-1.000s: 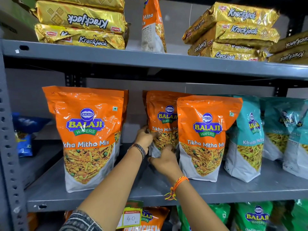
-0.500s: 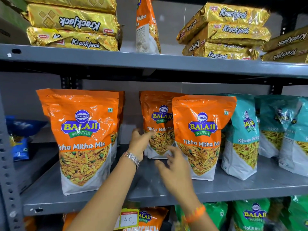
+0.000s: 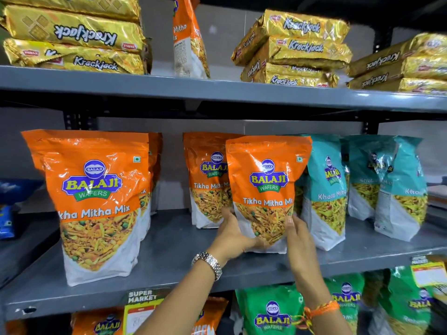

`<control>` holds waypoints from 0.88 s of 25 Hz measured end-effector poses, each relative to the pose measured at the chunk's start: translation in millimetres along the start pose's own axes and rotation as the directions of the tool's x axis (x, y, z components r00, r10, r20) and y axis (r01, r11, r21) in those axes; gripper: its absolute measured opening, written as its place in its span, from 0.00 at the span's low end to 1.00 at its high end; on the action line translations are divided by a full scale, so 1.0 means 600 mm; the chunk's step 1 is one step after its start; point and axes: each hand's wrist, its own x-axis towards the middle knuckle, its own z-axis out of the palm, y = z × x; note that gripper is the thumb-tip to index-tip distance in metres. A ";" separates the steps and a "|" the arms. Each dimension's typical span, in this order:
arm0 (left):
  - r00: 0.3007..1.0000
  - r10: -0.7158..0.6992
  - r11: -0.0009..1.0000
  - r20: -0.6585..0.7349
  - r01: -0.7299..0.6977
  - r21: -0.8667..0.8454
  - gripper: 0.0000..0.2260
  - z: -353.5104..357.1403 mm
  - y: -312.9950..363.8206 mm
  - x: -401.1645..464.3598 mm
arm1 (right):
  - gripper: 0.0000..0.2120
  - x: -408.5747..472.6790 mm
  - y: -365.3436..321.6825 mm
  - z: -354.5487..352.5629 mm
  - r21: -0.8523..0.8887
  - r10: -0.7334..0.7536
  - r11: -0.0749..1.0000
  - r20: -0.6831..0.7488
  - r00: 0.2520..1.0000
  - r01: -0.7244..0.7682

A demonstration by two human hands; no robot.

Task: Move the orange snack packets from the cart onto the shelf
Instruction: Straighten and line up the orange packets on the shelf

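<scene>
Both hands are holding one orange packet (image 3: 266,189) that is standing upright on the grey metal shelf (image 3: 169,252), near its front edge. The left hand (image 3: 232,235) is cupping the packet's lower left side and bottom corner, its grip closed on the packet; the right hand (image 3: 298,240) is pressing flat against the lower right edge, its fingers mostly hidden behind the pouch. A second orange packet (image 3: 205,180) is standing just behind and to the left, partly covered by the held one. A larger-looking one (image 3: 96,201) is standing at the near left with more orange pouches tucked behind it, only their edges showing. To the right, teal packets (image 3: 326,189) are crowding against the held pouch, their lettering blurred. All are glossy plastic with crinkled tops and white bases. On the upper shelf, shiny gold biscuit packs (image 3: 297,47) are lying stacked. Below, green packets (image 3: 271,310) are cut off by the frame's edge. A metal wristwatch (image 3: 209,263) is circling the left wrist, an orange thread (image 3: 319,308) the right.
</scene>
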 end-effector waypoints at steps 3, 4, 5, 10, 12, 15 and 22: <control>0.997 0.054 0.996 -0.059 -0.049 0.072 0.49 0.007 -0.001 -0.004 | 0.15 0.009 0.008 -0.007 -0.010 -0.023 1.000 0.012 1.000 0.023; 0.993 0.066 0.994 -0.098 -0.058 0.088 0.50 0.005 -0.004 -0.008 | 0.21 0.014 0.013 -0.008 -0.017 -0.028 0.999 0.029 0.999 0.029; 0.986 0.075 0.993 -0.147 -0.060 0.100 0.51 0.000 -0.007 -0.011 | 0.27 0.018 0.017 -0.007 -0.030 -0.023 0.999 0.060 0.998 0.025; 0.951 0.048 0.983 -0.304 0.009 0.184 0.54 -0.047 -0.020 -0.030 | 0.25 0.019 0.031 0.030 0.094 0.067 0.991 0.257 0.964 -0.094; 0.941 0.030 0.977 -0.337 0.044 0.209 0.53 -0.067 -0.024 -0.041 | 0.20 0.028 0.024 0.037 0.104 0.057 0.990 0.325 0.944 -0.096; 0.929 0.007 0.974 -0.369 0.077 0.214 0.52 -0.083 -0.027 -0.053 | 0.17 0.062 -0.017 0.048 0.136 -0.061 0.990 0.288 0.956 0.022; 0.872 0.061 0.969 -0.485 0.064 0.238 0.53 -0.087 -0.024 -0.076 | 0.13 0.156 -0.133 0.086 0.306 -0.241 0.934 0.160 0.957 0.184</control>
